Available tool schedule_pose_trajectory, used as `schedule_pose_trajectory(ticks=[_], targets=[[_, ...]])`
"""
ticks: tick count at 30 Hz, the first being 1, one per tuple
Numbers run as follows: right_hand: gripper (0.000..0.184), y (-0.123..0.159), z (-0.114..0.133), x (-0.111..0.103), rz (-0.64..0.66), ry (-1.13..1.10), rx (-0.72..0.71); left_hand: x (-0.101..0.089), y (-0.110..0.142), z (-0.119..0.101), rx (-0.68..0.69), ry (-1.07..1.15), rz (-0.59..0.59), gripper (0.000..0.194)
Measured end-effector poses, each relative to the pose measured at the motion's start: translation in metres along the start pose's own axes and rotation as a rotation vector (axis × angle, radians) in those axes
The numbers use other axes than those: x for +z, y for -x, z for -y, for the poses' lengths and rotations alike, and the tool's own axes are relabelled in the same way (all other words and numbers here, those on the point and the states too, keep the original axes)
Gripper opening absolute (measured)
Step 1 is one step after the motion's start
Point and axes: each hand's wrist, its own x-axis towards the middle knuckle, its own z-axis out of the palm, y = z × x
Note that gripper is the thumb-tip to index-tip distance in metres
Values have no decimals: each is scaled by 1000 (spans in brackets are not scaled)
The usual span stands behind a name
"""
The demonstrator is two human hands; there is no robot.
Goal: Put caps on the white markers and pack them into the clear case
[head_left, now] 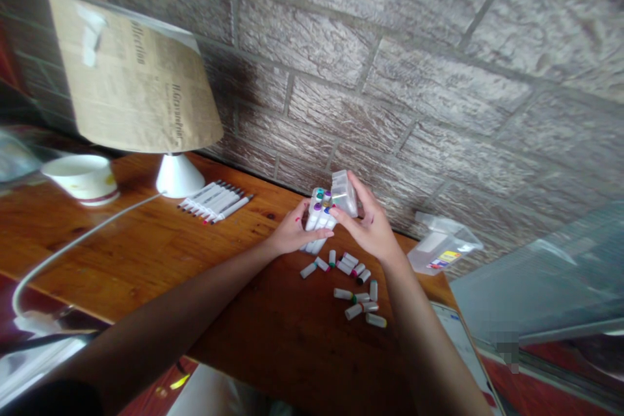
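Note:
My left hand [291,229] is wrapped round a bundle of white markers [319,221] with purple, teal and blue ends pointing up, held above the wooden table. A small clear plastic lid [344,194] is gripped by my right hand [368,224], tilted against the upper right of the bundle. The right thumb reaches across toward the marker ends. Whether a clear case surrounds the markers is hard to make out. Below the hands, several loose marker caps [358,298] with coloured ends lie scattered on the tabletop.
A row of white markers [214,200] lies left of my hands, beside a lamp [180,175] with its cord trailing to the front edge. A paper bowl [82,179] stands farther left. At right are a clear plastic container [444,244] and a tablet-like object [458,344]. A brick wall rises behind.

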Motion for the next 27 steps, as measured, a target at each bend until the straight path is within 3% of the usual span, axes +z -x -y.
schedule_pose_trajectory(ticks=[9,27], targets=[[54,-2,9,4,45,66,-65,0,-1,3,46,-41,-25,61],[55,-1,7,4,55,73,-100,-1,0,5,72,-76,-5,64]])
